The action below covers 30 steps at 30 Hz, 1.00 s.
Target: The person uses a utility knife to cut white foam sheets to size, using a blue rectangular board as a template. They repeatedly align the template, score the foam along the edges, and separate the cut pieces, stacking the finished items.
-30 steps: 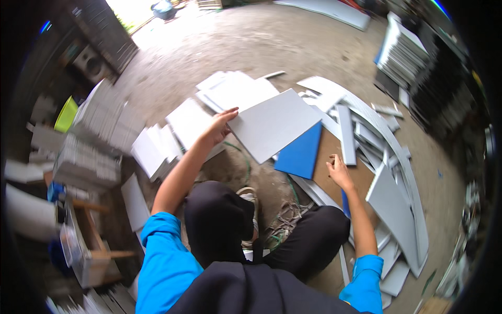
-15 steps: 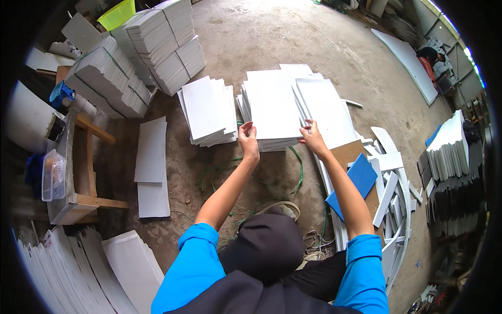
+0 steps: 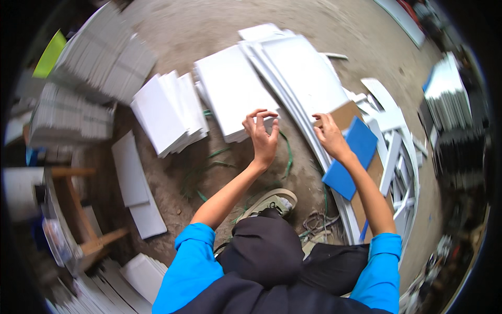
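My left hand [image 3: 264, 138] is raised at the near right corner of the middle stack of white boards [image 3: 235, 89]. Its fingers are bent and apart, with nothing in them; whether the fingertips touch the stack I cannot tell. To its right, my right hand [image 3: 333, 137] hovers by the long white panels [image 3: 308, 78], empty, its fingers loosely spread. Just beside that hand lie a blue panel [image 3: 353, 156] and a brown board [image 3: 346, 115]. Left of the middle stack sits a fanned pile of white boards [image 3: 167, 112].
Green strapping [image 3: 289, 157] lies loose on the floor before my knees. White offcuts [image 3: 393, 162] heap up at the right. Tied board stacks [image 3: 107, 63] stand at the far left, above a wooden frame [image 3: 78, 204]. Two thin panels [image 3: 137, 188] lie on the floor.
My view has turned, and the stacks sit further left in it. Both hands have shifted from the middle stack's near edge toward the right, the right hand now by the long panels.
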Each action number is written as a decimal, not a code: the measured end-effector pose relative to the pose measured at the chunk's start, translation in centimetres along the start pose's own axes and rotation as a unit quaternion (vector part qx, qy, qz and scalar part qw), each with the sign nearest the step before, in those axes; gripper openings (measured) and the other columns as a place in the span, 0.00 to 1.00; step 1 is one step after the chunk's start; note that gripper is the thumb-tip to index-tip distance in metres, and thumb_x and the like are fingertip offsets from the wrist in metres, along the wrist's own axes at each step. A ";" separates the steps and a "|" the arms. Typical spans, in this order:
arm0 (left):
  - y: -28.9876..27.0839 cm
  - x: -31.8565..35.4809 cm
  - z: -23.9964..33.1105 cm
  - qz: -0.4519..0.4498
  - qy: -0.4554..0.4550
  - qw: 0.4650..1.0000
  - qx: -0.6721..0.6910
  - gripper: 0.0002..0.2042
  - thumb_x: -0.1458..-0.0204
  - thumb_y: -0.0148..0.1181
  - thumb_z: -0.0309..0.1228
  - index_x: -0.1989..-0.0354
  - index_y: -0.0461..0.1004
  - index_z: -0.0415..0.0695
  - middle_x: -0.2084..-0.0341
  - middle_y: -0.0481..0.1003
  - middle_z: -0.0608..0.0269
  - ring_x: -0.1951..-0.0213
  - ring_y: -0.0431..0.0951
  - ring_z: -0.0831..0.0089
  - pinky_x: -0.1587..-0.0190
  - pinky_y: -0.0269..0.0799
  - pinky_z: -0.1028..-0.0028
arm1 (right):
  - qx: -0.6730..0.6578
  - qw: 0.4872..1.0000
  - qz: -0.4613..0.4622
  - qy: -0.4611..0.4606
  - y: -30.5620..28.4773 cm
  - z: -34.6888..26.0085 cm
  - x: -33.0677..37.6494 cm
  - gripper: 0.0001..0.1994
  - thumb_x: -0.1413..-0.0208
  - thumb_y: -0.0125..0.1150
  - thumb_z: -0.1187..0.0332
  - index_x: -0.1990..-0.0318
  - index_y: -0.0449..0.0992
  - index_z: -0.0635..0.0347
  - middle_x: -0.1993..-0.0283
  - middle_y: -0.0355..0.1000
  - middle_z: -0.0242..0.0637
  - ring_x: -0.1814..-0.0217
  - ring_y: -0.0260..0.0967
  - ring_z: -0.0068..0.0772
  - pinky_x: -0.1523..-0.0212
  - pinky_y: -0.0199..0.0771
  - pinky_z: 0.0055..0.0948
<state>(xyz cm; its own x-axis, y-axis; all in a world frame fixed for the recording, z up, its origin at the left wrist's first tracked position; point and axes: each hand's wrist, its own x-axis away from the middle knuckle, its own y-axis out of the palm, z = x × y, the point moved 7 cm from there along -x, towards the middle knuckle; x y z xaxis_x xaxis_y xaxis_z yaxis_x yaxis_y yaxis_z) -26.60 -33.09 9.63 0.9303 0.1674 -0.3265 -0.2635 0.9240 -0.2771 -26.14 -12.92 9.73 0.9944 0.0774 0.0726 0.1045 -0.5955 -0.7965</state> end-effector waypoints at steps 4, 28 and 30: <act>11.3 4.2 2.7 -0.212 0.093 0.973 0.028 0.10 0.58 0.55 0.24 0.65 0.69 0.48 0.60 0.62 0.60 0.54 0.55 0.61 0.51 0.50 0.63 | 0.053 0.992 0.039 0.106 -7.1 12.3 9.8 0.13 0.49 0.47 0.73 0.55 0.63 0.61 0.58 0.63 0.48 0.56 0.64 0.49 0.54 0.64 0.38; 36.0 27.1 10.8 -0.571 0.235 0.787 0.006 0.14 0.58 0.57 0.28 0.61 0.68 0.48 0.61 0.62 0.57 0.58 0.62 0.60 0.55 0.59 0.64 | 0.030 0.884 0.322 0.338 -3.7 23.9 41.8 0.25 0.58 0.53 0.78 0.48 0.57 0.64 0.56 0.56 0.53 0.54 0.58 0.53 0.53 0.61 0.42; 38.0 29.0 11.7 -0.610 0.140 0.775 0.084 0.15 0.53 0.55 0.31 0.58 0.63 0.41 0.65 0.66 0.55 0.65 0.69 0.67 0.60 0.66 0.71 | 0.009 0.851 0.380 0.362 -4.3 22.1 45.1 0.23 0.57 0.50 0.78 0.49 0.59 0.67 0.57 0.54 0.53 0.55 0.58 0.52 0.55 0.60 0.41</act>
<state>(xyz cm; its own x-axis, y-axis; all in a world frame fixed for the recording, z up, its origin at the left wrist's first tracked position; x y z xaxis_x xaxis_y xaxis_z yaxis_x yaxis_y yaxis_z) -6.63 10.93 0.16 0.3625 -0.9262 -0.1041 0.8280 0.3713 -0.4201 17.89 10.82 3.16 0.5261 -0.8416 -0.1223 -0.5682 -0.2409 -0.7869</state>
